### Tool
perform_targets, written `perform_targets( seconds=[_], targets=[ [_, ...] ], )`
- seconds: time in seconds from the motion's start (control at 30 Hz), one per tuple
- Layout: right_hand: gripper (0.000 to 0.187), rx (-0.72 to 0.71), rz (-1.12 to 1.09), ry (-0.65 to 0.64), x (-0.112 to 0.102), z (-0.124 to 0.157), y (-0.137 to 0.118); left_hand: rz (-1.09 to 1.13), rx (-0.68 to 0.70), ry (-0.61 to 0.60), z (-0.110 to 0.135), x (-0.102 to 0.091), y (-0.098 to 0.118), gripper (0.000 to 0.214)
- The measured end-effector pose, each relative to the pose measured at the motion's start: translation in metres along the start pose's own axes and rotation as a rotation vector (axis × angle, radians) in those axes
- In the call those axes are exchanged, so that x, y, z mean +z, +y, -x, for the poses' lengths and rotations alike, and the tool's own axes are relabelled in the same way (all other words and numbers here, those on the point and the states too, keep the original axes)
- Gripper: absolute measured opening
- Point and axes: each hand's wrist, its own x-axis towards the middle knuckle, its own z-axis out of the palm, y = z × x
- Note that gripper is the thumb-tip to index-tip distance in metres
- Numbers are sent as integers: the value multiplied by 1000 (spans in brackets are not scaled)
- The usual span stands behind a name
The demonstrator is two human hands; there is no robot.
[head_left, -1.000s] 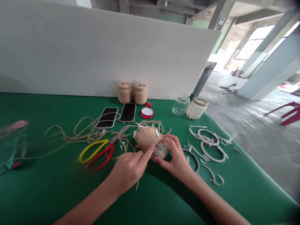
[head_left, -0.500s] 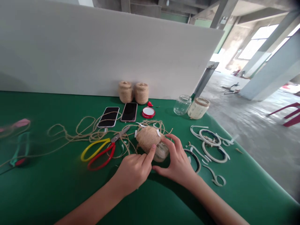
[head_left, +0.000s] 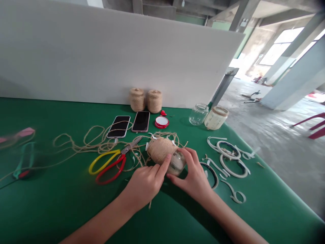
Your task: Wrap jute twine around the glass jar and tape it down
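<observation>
At the middle of the bench (head_left: pixel 50 210), the left hand (head_left: pixel 144 184) curls its grip on twine (head_left: pixel 158 150), forefinger pressing the wrap. The right hand (head_left: pixel 194 173) cups the jar (head_left: pixel 178 163), which lies sideways. It looks mostly wrapped, with one glass end bare. Beyond lie scissors (head_left: pixel 111 164) and spare spools (head_left: pixel 146 100).

A craft workbench inside a bare industrial hall. A green-covered table (head_left: pixel 50 210) backs onto a white board (head_left: pixel 101 54). Twine spools (head_left: pixel 146 100), scissors (head_left: pixel 111 163) and glass jars (head_left: pixel 198 114) lie about. Concrete floor (head_left: pixel 274 142) and pillars (head_left: pixel 294 67) stretch beyond.
</observation>
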Motion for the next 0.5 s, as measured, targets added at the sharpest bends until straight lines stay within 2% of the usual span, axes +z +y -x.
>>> perform_targets(
  seconds=[0.2,0.3,0.37,0.43,0.5],
  targets=[
    [60,68,-46,-14,-2,-1,3,16,37,2,2,0,0,54],
    [57,90,38,-36,-2,-2,8,6,25,-7,2,2,1,54],
    [63,26,128,22,-2,0,10,12,11,-5,2,3,2,52],
    [69,-101,177,89,-3,1,11,24,2,-11,2,5,2,52],
    [67,-200,186,83,-3,3,11,43,-5,-23,2,5,3,52]
  ],
)
